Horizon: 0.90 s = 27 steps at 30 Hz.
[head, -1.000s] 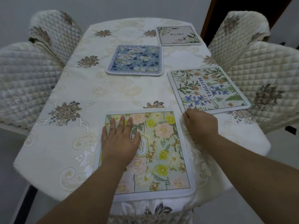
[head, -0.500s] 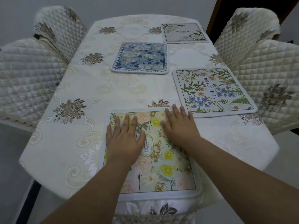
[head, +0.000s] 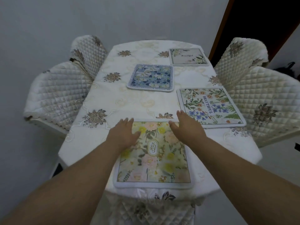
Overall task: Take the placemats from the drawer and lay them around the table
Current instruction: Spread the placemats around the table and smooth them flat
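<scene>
Head view: the yellow floral placemat [head: 154,153] lies at the table's [head: 84,143] near edge, left hand [head: 124,135] and right hand [head: 186,129] over its far corners, fingers straight, holding nothing. Best smooth it square to the edge. Three placemats lie beyond; quilted chairs [head: 56,93] crowd the sides.

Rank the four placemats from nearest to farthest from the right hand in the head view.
1. Yellow mat: under the right hand, at the near edge.
2. Wildflower mat: just beyond the fingertips, on the right side.
3. Blue mat: mid-table, ahead and left.
4. Pale mat: far right corner.
</scene>
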Each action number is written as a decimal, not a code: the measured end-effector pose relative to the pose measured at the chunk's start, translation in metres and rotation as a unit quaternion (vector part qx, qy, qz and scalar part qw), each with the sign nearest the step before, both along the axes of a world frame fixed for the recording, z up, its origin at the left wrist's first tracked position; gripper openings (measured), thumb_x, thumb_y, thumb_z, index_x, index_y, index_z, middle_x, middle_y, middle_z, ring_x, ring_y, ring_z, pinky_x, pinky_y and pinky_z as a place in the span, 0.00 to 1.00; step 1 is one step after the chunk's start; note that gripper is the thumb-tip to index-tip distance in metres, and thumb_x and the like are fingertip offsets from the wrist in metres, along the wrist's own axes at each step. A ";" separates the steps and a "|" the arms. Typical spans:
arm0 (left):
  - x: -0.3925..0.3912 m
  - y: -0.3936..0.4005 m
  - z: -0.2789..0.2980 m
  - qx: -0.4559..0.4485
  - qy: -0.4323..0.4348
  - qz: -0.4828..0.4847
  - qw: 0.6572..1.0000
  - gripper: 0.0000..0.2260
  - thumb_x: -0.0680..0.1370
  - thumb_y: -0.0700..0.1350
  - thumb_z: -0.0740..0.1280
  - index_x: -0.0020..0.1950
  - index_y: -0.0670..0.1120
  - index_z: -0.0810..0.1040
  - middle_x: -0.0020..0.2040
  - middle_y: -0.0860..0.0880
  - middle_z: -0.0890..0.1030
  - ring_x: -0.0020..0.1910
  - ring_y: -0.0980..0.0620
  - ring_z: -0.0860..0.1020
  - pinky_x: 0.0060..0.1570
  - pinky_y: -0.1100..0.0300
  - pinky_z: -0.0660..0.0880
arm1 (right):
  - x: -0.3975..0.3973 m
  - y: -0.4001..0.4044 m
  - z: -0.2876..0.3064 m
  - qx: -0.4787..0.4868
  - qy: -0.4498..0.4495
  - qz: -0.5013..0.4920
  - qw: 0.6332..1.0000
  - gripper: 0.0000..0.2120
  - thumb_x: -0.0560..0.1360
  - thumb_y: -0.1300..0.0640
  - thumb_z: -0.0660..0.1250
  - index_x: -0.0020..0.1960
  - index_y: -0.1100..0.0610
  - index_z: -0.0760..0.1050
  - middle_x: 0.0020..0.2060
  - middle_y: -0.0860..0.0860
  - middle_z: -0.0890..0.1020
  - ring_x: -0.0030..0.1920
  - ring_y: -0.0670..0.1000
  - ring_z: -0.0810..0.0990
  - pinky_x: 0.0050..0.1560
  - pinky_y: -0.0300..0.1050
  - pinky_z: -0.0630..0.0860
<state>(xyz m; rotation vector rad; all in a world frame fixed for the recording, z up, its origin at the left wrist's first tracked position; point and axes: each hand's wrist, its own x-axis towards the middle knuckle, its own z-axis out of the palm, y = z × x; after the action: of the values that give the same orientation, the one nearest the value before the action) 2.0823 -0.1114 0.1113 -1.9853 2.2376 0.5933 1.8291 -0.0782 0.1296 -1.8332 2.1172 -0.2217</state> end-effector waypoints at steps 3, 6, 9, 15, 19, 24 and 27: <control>0.024 0.059 0.070 -0.054 0.020 0.001 0.998 0.30 0.82 0.63 0.56 0.82 0.54 0.58 0.81 0.52 0.59 0.79 0.48 0.59 0.74 0.47 0.62 | 0.017 0.048 0.047 0.021 -0.054 0.011 0.998 0.35 0.81 0.35 0.53 0.82 0.51 0.51 0.81 0.49 0.55 0.79 0.52 0.58 0.74 0.55 0.61; 0.044 0.135 0.126 -0.100 0.064 0.069 0.991 0.27 0.82 0.60 0.58 0.80 0.53 0.62 0.79 0.53 0.64 0.76 0.49 0.64 0.71 0.49 0.65 | 0.040 0.105 0.088 0.020 -0.067 0.041 0.997 0.35 0.79 0.31 0.51 0.80 0.49 0.56 0.79 0.48 0.61 0.76 0.54 0.63 0.72 0.58 0.66; 0.069 0.211 0.172 -0.141 0.084 0.103 0.981 0.24 0.82 0.59 0.60 0.77 0.54 0.68 0.76 0.55 0.69 0.74 0.52 0.68 0.70 0.50 0.67 | 0.071 0.157 0.133 0.033 -0.066 0.083 0.994 0.37 0.77 0.28 0.50 0.80 0.45 0.56 0.78 0.47 0.62 0.74 0.54 0.67 0.70 0.59 0.68; 0.152 0.337 0.221 -0.160 0.135 0.156 0.965 0.27 0.80 0.66 0.56 0.74 0.55 0.70 0.71 0.53 0.75 0.68 0.51 0.73 0.66 0.49 0.72 | 0.148 0.244 0.199 0.002 -0.090 0.161 0.983 0.34 0.77 0.30 0.55 0.79 0.44 0.57 0.77 0.45 0.65 0.70 0.50 0.72 0.66 0.53 0.71; 0.235 0.399 0.233 -0.157 0.119 0.187 0.962 0.27 0.81 0.64 0.57 0.77 0.54 0.68 0.74 0.52 0.72 0.72 0.50 0.70 0.70 0.47 0.69 | 0.216 0.288 0.218 -0.005 -0.065 0.179 0.982 0.33 0.77 0.30 0.57 0.77 0.44 0.61 0.73 0.46 0.70 0.66 0.50 0.75 0.63 0.53 0.74; 0.344 0.446 0.244 -0.142 0.116 0.205 0.961 0.27 0.81 0.63 0.57 0.77 0.54 0.67 0.75 0.51 0.70 0.73 0.51 0.69 0.72 0.49 0.67 | 0.316 0.329 0.232 -0.017 -0.049 0.183 0.982 0.31 0.77 0.31 0.56 0.75 0.44 0.65 0.68 0.45 0.76 0.61 0.48 0.78 0.59 0.51 0.76; 0.396 0.460 0.251 -0.141 0.120 0.201 0.962 0.26 0.82 0.63 0.58 0.77 0.54 0.68 0.75 0.52 0.70 0.73 0.52 0.69 0.72 0.49 0.67 | 0.362 0.341 0.239 -0.026 -0.040 0.176 0.983 0.31 0.77 0.32 0.57 0.75 0.45 0.65 0.68 0.45 0.75 0.63 0.49 0.77 0.60 0.50 0.75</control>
<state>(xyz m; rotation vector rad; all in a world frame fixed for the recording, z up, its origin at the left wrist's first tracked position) 2.4786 0.3488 0.3620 -2.6812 2.1532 0.6056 2.1910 0.2632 0.3689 -2.1507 1.7118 -0.2588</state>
